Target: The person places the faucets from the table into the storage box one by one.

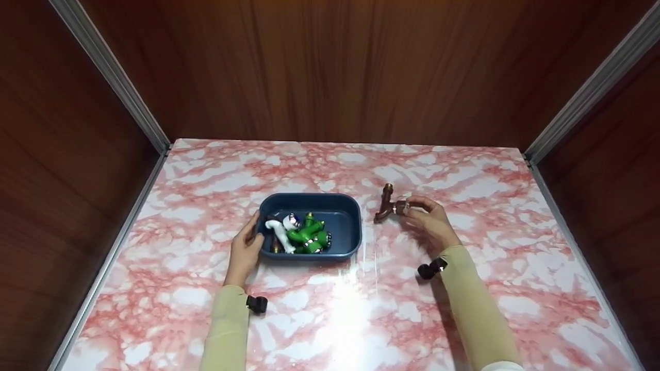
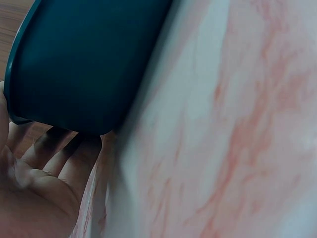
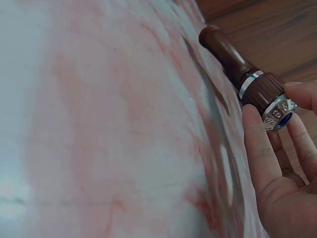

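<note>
A dark blue rectangular tray point(image 1: 346, 256) stands on the table, holding several small taps. My left hand point(image 1: 246, 251) grips the tray's left end, thumb at the rim and fingers against the outer wall; its palm point(image 2: 39, 198) shows in the left wrist view. Inside lie a green tap point(image 1: 312, 242) and a white tap point(image 1: 280, 234), with brown parts partly hidden beneath. Right of the tray, my right hand point(image 1: 430, 221) pinches a brown tap point(image 1: 386, 203) by its ribbed knob point(image 3: 262, 91). The knob's silver end has a blue centre in the right wrist view.
The table point(image 1: 180, 309) has a glossy red and white marbled top. Brown wood-grain panels point(image 1: 330, 72) stand behind it and along both sides, with metal strips point(image 1: 111, 72) at the corners. A small black camera sits on each wrist.
</note>
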Motion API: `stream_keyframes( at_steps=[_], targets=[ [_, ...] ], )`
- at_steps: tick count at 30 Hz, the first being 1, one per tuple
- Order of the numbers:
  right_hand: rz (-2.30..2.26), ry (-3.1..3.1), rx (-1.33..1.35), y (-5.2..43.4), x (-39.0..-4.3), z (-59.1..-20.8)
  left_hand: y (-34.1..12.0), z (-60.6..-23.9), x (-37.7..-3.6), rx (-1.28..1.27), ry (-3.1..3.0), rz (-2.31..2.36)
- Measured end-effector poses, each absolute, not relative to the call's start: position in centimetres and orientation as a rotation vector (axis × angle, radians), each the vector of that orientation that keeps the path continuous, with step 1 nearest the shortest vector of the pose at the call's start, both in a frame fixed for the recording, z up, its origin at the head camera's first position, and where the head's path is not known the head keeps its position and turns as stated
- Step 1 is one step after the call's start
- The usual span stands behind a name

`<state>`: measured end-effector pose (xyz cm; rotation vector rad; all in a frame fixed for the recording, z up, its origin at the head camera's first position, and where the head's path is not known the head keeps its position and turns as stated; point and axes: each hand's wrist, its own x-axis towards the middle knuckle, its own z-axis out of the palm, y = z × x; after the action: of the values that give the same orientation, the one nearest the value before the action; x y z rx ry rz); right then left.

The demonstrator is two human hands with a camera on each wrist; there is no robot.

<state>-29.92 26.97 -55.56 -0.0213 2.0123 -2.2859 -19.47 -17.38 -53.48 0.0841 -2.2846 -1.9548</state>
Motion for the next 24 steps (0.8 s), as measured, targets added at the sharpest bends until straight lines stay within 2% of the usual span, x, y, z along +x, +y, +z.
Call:
stream_keyframes(
  at_steps=[8, 17, 24],
  targets=[
    [-2.292, 1.961, -0.075, 27.2, -30.1, -56.0, -17.9, -56.6, -20.8, 0.098, -2.252, -1.939],
    [-2.222, 2.05, -0.074, 26.6, -29.5, -54.4, -17.9, -56.7, -20.9, 0.111, -2.265, -1.909],
    [-2.181, 2.076, -0.127, 27.5, -31.2, -56.6, -17.8, -56.8, -20.9, 0.102, -2.266, -1.899]
  ],
)
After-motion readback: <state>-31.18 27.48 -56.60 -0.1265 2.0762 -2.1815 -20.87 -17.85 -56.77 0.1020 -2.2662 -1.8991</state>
